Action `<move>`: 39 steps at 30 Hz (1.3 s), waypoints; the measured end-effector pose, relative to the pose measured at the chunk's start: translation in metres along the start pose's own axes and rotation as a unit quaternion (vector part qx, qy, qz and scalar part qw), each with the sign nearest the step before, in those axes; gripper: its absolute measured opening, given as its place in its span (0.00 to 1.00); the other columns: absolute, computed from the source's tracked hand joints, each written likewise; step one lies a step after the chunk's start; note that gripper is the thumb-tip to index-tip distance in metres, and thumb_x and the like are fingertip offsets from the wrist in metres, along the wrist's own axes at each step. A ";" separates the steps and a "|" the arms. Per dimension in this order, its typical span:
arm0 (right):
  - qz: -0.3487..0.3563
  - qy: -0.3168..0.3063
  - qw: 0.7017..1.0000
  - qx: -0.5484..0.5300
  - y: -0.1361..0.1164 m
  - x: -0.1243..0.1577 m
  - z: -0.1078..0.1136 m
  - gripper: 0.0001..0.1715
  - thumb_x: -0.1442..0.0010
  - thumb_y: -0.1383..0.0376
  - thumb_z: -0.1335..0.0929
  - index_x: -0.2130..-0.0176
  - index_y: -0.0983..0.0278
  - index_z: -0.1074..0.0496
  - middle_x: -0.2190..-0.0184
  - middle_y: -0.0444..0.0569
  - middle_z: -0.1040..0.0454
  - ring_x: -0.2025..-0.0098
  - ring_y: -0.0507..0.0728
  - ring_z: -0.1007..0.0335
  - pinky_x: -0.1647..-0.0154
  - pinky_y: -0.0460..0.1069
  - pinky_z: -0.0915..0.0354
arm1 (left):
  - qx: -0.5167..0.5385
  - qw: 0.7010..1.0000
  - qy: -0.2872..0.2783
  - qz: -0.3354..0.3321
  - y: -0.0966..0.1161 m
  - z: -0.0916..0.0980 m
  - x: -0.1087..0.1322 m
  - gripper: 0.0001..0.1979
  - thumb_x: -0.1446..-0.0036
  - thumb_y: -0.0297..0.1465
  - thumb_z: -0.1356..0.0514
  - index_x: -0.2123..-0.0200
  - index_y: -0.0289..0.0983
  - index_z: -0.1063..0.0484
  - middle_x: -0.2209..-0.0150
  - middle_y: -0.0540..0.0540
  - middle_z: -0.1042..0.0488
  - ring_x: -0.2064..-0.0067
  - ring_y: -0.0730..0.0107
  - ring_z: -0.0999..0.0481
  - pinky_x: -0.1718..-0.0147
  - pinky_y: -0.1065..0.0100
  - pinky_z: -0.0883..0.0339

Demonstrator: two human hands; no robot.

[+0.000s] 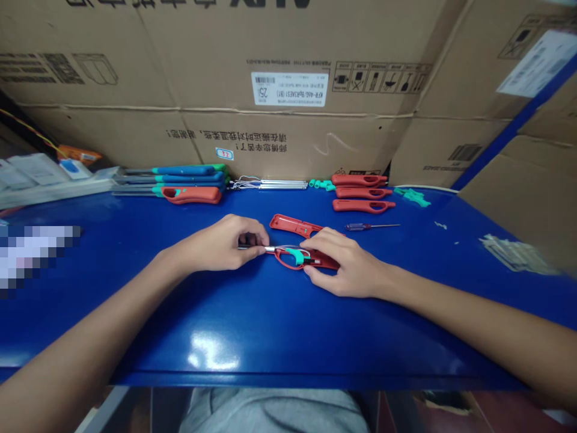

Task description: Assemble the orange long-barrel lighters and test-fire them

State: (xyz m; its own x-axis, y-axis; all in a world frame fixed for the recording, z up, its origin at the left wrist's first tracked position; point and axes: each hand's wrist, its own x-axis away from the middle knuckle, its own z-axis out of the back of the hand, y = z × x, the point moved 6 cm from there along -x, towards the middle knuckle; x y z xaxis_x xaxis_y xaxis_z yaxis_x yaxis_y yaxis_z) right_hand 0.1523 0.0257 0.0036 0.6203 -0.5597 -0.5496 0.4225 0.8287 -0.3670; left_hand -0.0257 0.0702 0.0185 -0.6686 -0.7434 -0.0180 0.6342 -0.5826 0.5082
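Fingers of the left hand (228, 243) pinch the metal tube (270, 249), seemingly to align it with the red handle half (327, 262) on the table (279, 337); the right hand (345, 264) clasps that half's edges, probably steadying it beneath the teal trigger (296, 257).

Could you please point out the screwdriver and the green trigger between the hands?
Screwdriver (365, 227): head view, front end of its handle.
Green trigger (296, 257): head view, its curved middle.

A blue table (315, 337) carries red casings (349, 205), a screwdriver (357, 227), silver rods (283, 184) and green pieces (415, 196).
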 end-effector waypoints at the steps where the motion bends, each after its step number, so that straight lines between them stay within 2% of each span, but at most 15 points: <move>1: 0.000 0.000 1.000 -0.001 0.000 0.000 0.000 0.14 0.43 0.68 0.32 0.55 0.66 0.28 0.61 0.53 0.23 0.58 0.59 0.29 0.56 0.55 0.30 | 0.001 1.000 0.000 -0.001 0.000 0.000 0.000 0.11 0.44 0.35 0.42 0.63 0.34 0.24 0.65 0.43 0.21 0.65 0.64 0.23 0.65 0.65 0.29; 13: 0.008 -0.003 1.000 -0.011 -0.002 -0.002 0.000 0.10 0.43 0.70 0.32 0.59 0.67 0.25 0.64 0.53 0.24 0.61 0.57 0.30 0.56 0.54 0.31 | -0.009 0.999 -0.016 -0.030 0.002 0.001 0.001 0.09 0.43 0.33 0.41 0.67 0.36 0.21 0.66 0.45 0.21 0.66 0.67 0.24 0.65 0.68 0.32; 19: 0.001 -0.010 1.000 -0.012 0.001 0.000 0.000 0.11 0.42 0.68 0.32 0.58 0.68 0.25 0.64 0.54 0.25 0.60 0.58 0.30 0.55 0.54 0.31 | -0.016 0.999 -0.019 -0.030 0.002 0.000 -0.001 0.09 0.43 0.32 0.41 0.68 0.36 0.21 0.66 0.46 0.22 0.66 0.69 0.24 0.65 0.70 0.33; 25: 0.004 -0.006 1.000 -0.007 0.000 0.000 0.000 0.13 0.43 0.69 0.31 0.56 0.68 0.27 0.63 0.53 0.24 0.59 0.59 0.31 0.54 0.55 0.32 | -0.020 1.000 -0.021 -0.004 0.001 -0.003 0.000 0.07 0.45 0.31 0.41 0.67 0.36 0.24 0.70 0.49 0.23 0.71 0.71 0.26 0.72 0.71 0.36; 31: 0.019 0.001 1.000 -0.012 -0.002 0.000 0.001 0.12 0.43 0.70 0.30 0.57 0.67 0.27 0.63 0.52 0.23 0.58 0.59 0.31 0.55 0.55 0.33 | -0.048 0.999 -0.004 -0.021 0.005 -0.003 0.002 0.07 0.49 0.31 0.39 0.65 0.36 0.26 0.69 0.50 0.24 0.71 0.72 0.28 0.70 0.71 0.35; 39: 0.055 0.018 0.998 -0.026 -0.002 0.001 0.003 0.15 0.42 0.68 0.29 0.53 0.66 0.28 0.60 0.53 0.23 0.57 0.58 0.30 0.52 0.57 0.33 | -0.031 0.999 -0.011 -0.020 0.009 -0.007 0.000 0.08 0.47 0.32 0.40 0.64 0.36 0.25 0.68 0.49 0.23 0.70 0.71 0.27 0.70 0.70 0.34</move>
State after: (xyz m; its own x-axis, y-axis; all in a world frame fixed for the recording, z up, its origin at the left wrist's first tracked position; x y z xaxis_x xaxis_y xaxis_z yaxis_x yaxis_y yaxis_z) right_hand 0.1540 0.0237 0.0058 0.6371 -0.4650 -0.6148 0.3175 0.8851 -0.3404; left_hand -0.0170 0.0629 0.0166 -0.7020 -0.7119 -0.0185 0.6288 -0.6319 0.4531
